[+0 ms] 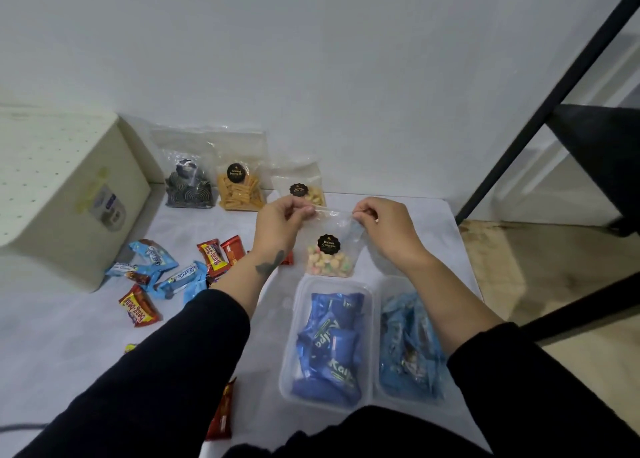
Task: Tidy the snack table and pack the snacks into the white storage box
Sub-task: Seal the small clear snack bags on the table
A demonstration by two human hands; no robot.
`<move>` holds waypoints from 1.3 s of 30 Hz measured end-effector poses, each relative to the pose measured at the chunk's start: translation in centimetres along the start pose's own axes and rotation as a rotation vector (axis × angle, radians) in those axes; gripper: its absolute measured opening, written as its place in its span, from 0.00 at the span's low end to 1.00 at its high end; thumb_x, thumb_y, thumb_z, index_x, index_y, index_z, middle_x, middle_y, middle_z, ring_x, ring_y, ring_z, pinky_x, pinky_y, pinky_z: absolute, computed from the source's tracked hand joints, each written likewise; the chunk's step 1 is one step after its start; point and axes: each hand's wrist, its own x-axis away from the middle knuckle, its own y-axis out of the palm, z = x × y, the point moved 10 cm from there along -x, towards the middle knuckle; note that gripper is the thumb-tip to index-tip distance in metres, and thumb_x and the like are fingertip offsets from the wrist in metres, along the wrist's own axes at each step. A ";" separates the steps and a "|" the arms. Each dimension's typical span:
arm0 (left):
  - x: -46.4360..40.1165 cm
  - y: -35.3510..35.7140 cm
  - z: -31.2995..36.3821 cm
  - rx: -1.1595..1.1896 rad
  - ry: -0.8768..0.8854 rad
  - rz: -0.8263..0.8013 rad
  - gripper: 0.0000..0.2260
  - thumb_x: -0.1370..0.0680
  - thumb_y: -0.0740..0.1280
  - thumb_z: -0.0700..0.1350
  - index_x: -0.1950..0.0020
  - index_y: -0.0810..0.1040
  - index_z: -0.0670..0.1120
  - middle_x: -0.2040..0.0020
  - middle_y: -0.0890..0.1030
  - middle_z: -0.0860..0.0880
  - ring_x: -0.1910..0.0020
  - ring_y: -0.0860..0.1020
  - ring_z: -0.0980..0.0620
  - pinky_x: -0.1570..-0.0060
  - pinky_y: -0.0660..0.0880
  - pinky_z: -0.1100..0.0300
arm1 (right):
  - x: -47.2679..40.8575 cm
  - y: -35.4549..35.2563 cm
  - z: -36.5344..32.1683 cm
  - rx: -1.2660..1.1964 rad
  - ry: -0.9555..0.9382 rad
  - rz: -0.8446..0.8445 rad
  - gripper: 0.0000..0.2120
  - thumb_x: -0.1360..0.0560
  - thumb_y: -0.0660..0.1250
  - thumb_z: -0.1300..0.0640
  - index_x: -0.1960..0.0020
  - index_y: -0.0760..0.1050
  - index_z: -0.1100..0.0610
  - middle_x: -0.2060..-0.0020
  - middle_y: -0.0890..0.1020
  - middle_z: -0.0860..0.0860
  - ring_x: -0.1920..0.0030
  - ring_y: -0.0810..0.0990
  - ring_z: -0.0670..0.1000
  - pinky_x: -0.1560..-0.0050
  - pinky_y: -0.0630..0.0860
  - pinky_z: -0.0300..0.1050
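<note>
A clear zip bag of pastel biscuits (330, 255) with a black round label hangs upright above the white cloth. My left hand (278, 223) pinches its top left corner and my right hand (384, 225) pinches its top right corner. The white storage box (65, 194) stands at the far left with its perforated lid on. Below the bag sit two clear plastic tubs: one (294, 346) holds dark blue snack packs, the other (384, 294) holds light blue packs.
Against the wall stand bags of dark spiral cookies (188, 189), orange sticks (239, 187) and nuts (306, 190). Loose red and blue wrapped bars (173, 274) lie left of my arm; another red bar (221, 416) lies near my left sleeve. A black metal frame (554, 104) stands at right.
</note>
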 end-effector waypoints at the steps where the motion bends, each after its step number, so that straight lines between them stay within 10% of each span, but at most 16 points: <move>1: 0.1 0.0 0.0 -0.021 0.002 0.016 0.09 0.24 0.68 0.38 0.60 0.79 0.51 0.61 0.83 0.49 0.58 0.79 0.52 0.46 0.77 0.50 | 0.1 0.1 -0.1 0.006 -0.005 -0.007 0.05 0.24 0.66 0.62 0.56 0.80 0.58 0.63 0.79 0.48 0.65 0.73 0.38 0.64 0.67 0.20; 28: -0.5 0.0 0.0 -0.130 0.050 0.062 0.06 0.22 0.65 0.39 0.58 0.78 0.47 0.59 0.82 0.47 0.56 0.80 0.51 0.46 0.78 0.52 | -1.5 0.5 -1.3 0.128 0.010 -0.096 0.04 0.29 0.72 0.63 0.54 0.84 0.60 0.57 0.85 0.54 0.59 0.78 0.46 0.54 0.74 0.37; 34: -0.5 -0.3 -0.1 -0.126 0.059 0.073 0.06 0.23 0.65 0.39 0.58 0.78 0.47 0.60 0.82 0.47 0.57 0.80 0.50 0.48 0.77 0.52 | -1.4 1.6 -1.9 0.138 -0.023 -0.161 0.06 0.31 0.74 0.56 0.54 0.83 0.55 0.63 0.79 0.46 0.67 0.73 0.42 0.65 0.68 0.34; 39: -0.4 -0.1 0.1 -0.135 0.075 0.069 0.06 0.22 0.65 0.40 0.58 0.77 0.48 0.59 0.83 0.46 0.55 0.82 0.47 0.49 0.77 0.55 | -1.8 2.1 -2.1 0.139 0.002 -0.078 0.03 0.30 0.73 0.60 0.57 0.84 0.58 0.58 0.85 0.54 0.57 0.80 0.50 0.52 0.76 0.45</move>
